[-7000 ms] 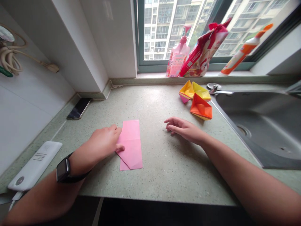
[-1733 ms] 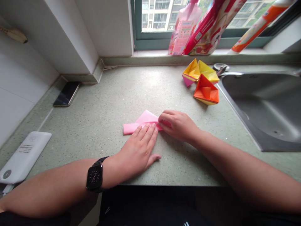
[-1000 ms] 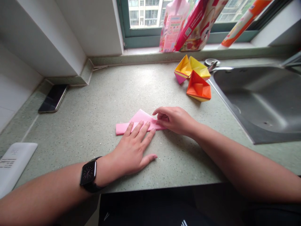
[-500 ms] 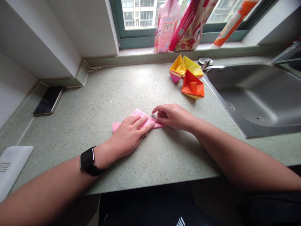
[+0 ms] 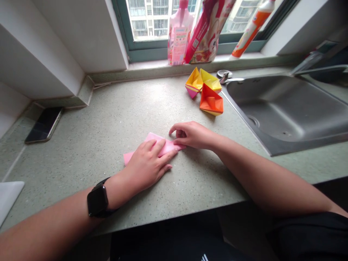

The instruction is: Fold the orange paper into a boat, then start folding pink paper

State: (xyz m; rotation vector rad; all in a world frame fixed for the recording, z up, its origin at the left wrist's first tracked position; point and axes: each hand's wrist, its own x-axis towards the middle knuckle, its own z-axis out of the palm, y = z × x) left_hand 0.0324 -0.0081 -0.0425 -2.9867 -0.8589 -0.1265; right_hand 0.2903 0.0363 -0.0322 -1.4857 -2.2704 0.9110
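Note:
A folded sheet of pink paper [image 5: 167,145] lies on the counter, partly covered by my hands. My left hand [image 5: 148,161] rests flat over its left and middle part, fingers stretched and spread, holding it down. At the paper's right end is my right hand [image 5: 191,135], its thumb touching the paper. The right index finger arches above the counter, apart from the thumb, and the other fingers curl under. Beyond my hands stand folded paper boats: an orange one [image 5: 211,100], a yellow one [image 5: 211,80] and a yellow and pink one [image 5: 194,82].
A steel sink [image 5: 293,108] is set into the counter [image 5: 122,112] at the right. A black phone [image 5: 45,125] lies at the left, and a white object [image 5: 9,197] by the left edge. A pink bottle [image 5: 179,36], a bag [image 5: 208,32] and an orange-white tube [image 5: 252,29] stand on the windowsill.
The camera view has shifted slightly, moving the surroundings left in the picture. My left hand's fingers are spread a little wider on the paper. The right hand stays at the paper's right end.

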